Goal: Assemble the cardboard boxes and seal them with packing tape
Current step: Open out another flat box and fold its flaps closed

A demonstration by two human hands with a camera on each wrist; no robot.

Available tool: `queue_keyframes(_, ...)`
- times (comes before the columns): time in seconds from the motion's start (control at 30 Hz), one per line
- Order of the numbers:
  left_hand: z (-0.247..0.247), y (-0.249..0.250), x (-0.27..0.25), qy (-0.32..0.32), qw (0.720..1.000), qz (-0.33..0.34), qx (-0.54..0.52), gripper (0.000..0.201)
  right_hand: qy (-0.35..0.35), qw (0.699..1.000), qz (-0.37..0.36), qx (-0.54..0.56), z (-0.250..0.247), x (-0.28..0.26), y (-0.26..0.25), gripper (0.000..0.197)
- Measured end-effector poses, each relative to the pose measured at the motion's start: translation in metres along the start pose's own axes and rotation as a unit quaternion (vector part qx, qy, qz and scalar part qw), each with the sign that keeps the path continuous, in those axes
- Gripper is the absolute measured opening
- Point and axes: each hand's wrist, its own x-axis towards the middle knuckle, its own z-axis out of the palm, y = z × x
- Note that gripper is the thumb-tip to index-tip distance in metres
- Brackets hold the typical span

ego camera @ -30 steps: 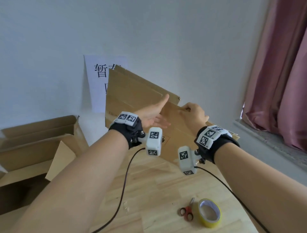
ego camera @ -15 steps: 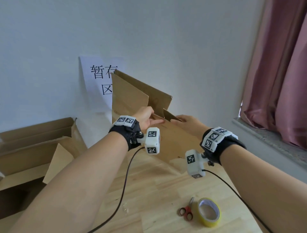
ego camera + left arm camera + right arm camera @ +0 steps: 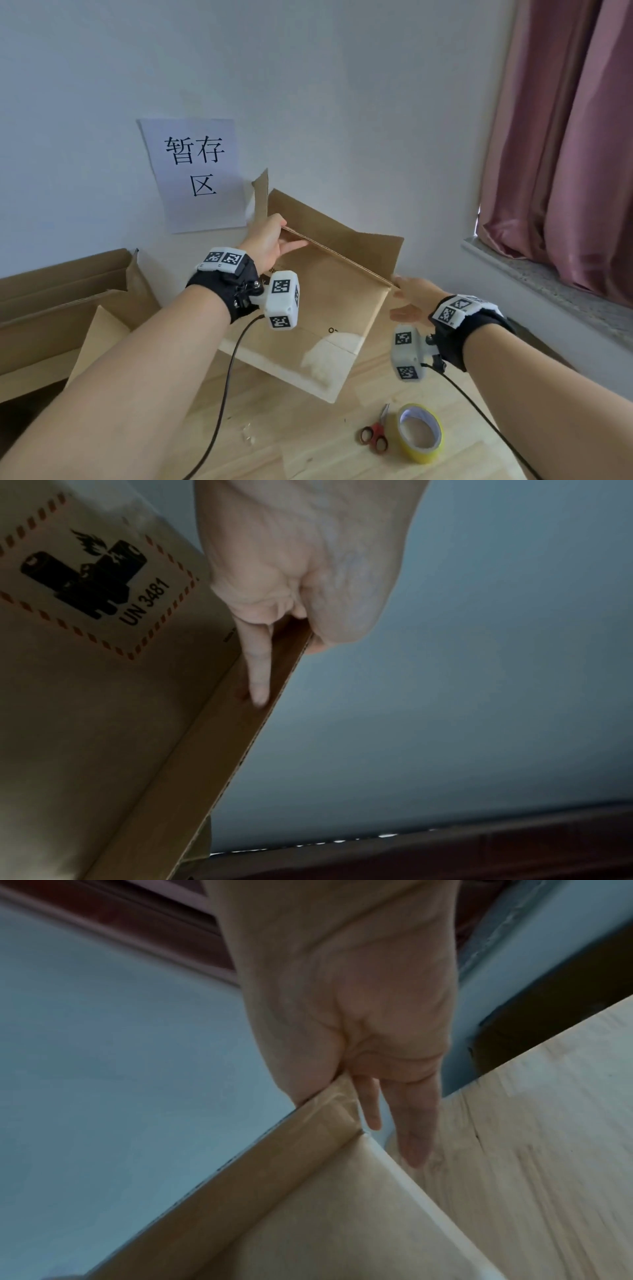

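Note:
A brown cardboard box point(image 3: 335, 298) stands opened into a square tube on the wooden table point(image 3: 291, 442), its open top facing up. My left hand point(image 3: 291, 240) pinches the left end of the near top flap, thumb above and fingers below. The left wrist view shows a finger lying along the underside of the flap, next to the box's point(image 3: 103, 696) hazard label. My right hand point(image 3: 400, 294) pinches the flap's right corner. In the right wrist view the thumb and fingers of that hand point(image 3: 342, 1110) sit on either side of the box point(image 3: 308, 1218) edge. A yellow tape roll point(image 3: 419, 432) lies near the front.
Red-handled scissors point(image 3: 375, 435) lie beside the tape. Another open cardboard box point(image 3: 61, 301) stands at the left. A paper sign point(image 3: 195, 171) hangs on the wall behind. A pink curtain point(image 3: 565, 137) and a window sill point(image 3: 548, 284) are at the right.
The flat, tilted cardboard has been pulled open into a box shape and lowered. My hands have moved apart along the near flap, the right one going right and down.

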Motion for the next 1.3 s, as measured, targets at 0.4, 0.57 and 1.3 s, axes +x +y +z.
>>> queue_keyframes(0.4,-0.012,0.046,-0.023,-0.101,0.991,0.063,-0.059,0.023,0.087,0.963,-0.161,0.199,0.020,-0.008,-0.033,0.025)
queue_keyframes(0.57,-0.023,0.045,-0.032,-0.078,0.989,0.065,-0.109,0.019,0.135,0.952,-0.235,0.143,0.023,-0.018,-0.042,0.026)
queue_keyframes(1.3,-0.058,0.037,-0.042,-0.087,0.983,0.144,-0.068,0.030,0.127,0.948,-0.248,0.151,0.025,-0.025,-0.055,0.041)
